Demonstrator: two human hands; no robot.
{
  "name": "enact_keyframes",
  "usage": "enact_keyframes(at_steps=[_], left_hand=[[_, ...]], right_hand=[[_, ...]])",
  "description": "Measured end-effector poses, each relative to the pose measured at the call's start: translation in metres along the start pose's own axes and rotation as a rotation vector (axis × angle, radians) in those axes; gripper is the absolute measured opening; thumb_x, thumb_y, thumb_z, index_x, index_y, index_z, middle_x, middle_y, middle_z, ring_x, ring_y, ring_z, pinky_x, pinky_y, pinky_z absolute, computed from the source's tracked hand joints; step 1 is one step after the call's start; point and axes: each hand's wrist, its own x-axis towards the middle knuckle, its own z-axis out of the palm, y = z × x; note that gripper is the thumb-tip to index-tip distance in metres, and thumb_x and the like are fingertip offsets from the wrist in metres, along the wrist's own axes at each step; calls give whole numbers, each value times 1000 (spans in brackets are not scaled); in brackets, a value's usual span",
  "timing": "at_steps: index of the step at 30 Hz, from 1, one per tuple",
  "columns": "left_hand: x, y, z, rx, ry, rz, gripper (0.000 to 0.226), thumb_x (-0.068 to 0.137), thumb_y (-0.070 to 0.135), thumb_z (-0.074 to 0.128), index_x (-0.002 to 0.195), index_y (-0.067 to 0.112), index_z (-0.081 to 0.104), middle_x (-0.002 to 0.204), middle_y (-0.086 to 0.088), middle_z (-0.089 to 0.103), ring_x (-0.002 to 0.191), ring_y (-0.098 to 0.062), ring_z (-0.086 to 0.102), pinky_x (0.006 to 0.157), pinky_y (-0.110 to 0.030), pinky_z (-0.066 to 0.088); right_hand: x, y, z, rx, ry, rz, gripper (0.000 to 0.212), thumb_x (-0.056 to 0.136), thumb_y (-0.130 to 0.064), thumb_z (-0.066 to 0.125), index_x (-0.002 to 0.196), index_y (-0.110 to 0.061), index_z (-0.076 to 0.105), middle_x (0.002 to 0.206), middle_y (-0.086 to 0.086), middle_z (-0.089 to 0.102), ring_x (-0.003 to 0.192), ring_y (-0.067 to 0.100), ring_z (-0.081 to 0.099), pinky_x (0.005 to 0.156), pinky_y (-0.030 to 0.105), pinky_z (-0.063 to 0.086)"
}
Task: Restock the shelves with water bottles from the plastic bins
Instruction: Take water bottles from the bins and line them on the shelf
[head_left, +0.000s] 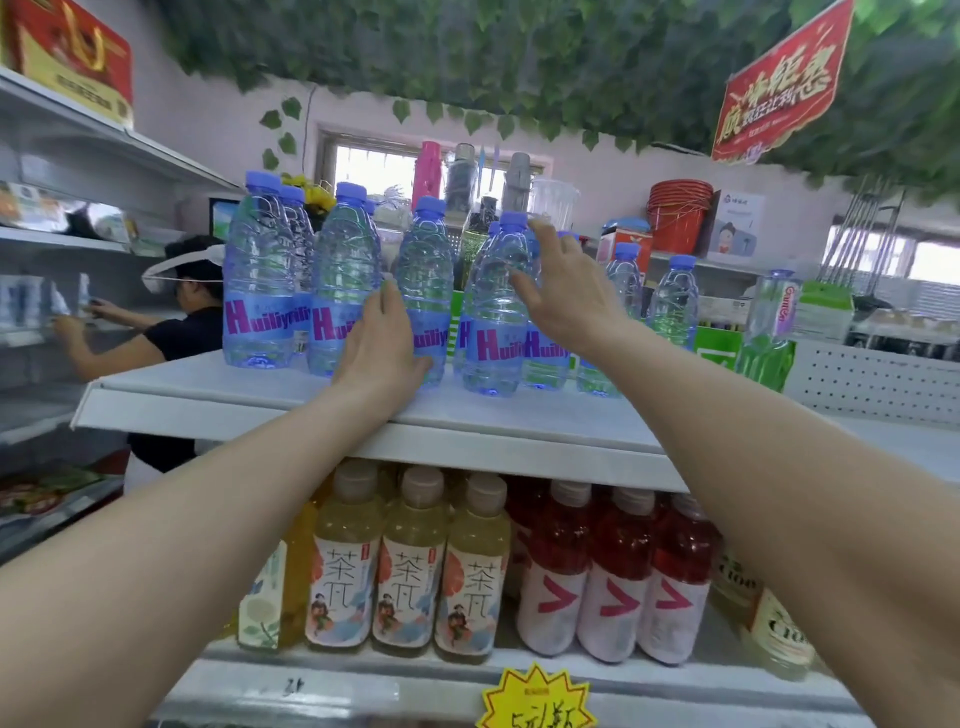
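1. Clearly the step in hand is arranging: clear plastic water bottles with blue caps (258, 270) stand in a loose group on the white top shelf (218, 397), and both hands are among them. No plastic bin is in view.
2. At the left of the group, the left hand (382, 345) lies with relaxed, nearly straight fingers against the side of one such bottle (427, 291), thumb near its base; it presses, not grips.
3. Just right, the right hand (563, 291) curls round the shoulder of a second blue-capped bottle (500, 306), fingertips near its cap.
4. The next move likely calls for sliding these two upright into line with their neighbours, labels forward, without toppling any.
5. Purple lettering on the blue labels reads "Huiliy…"; the rest is cut off.
6. Below, pale yellow tea bottles (408, 561) carry the characters 茶π, and red drink bottles (618, 577) show a pink ">" mark.
7. A yellow starburst price tag (535, 699) begins "5"; a red hanging banner (779, 88) bears Chinese writing I cannot read surely.
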Motion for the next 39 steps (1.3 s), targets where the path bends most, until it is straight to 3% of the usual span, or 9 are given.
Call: enact_keyframes(at_steps=[3,7,15,19,26,30,34,39], left_hand=[[-20,18,1,14,121,115,71,90,22,65,146,3,26,152,-16,24,137,-35,31,110,-42,31],[-54,67,9,-31,168,253,60,90,20,63,142,7,36,145,-13,35,135,-32,33,110,-42,32],[-167,208,64,-229,78,435,50,88,20,60,134,9,46,132,-14,48,122,-33,45,101,-38,35],[-253,262,122,-274,-66,496,48,88,19,57,134,12,47,132,-13,48,119,-32,46,100,-36,34],[-427,286,247,-337,-518,505,48,87,15,57,133,12,47,133,-12,47,124,-31,42,97,-36,34],[-530,255,317,-346,-754,508,47,85,12,60,131,12,50,131,-11,49,121,-31,43,100,-37,34],[-636,205,390,-268,-949,519,44,83,12,63,126,10,54,124,-13,54,112,-34,48,93,-39,37],[-774,124,467,-177,-1196,479,46,76,7,72,120,6,58,114,-14,59,102,-37,55,86,-43,48]], right_hand=[[-31,14,-20,-113,-22,-50,56,100,-38,47,148,-17,27,129,16,49,110,36,54,79,40,41],[-91,44,-59,-240,-48,-72,54,99,-37,48,145,-14,32,136,14,48,120,35,50,88,44,44],[-269,139,-136,-429,-128,16,49,100,-36,46,140,-10,41,131,16,49,117,36,48,85,45,43],[-386,188,-147,-468,-212,85,48,99,-35,46,138,-7,43,125,20,50,110,40,51,74,43,44],[-608,240,-113,-326,-458,365,45,95,-31,54,131,-4,49,118,23,52,104,43,53,78,50,49],[-733,245,-69,-228,-549,565,44,96,-28,54,133,-4,50,118,22,54,102,42,54,72,47,47],[-862,233,-12,-116,-657,773,42,95,-27,54,129,-3,54,114,21,57,93,42,56,70,46,51],[-1021,201,63,-39,-882,1011,41,91,-20,63,129,-7,54,122,18,54,99,42,56,71,48,52]])
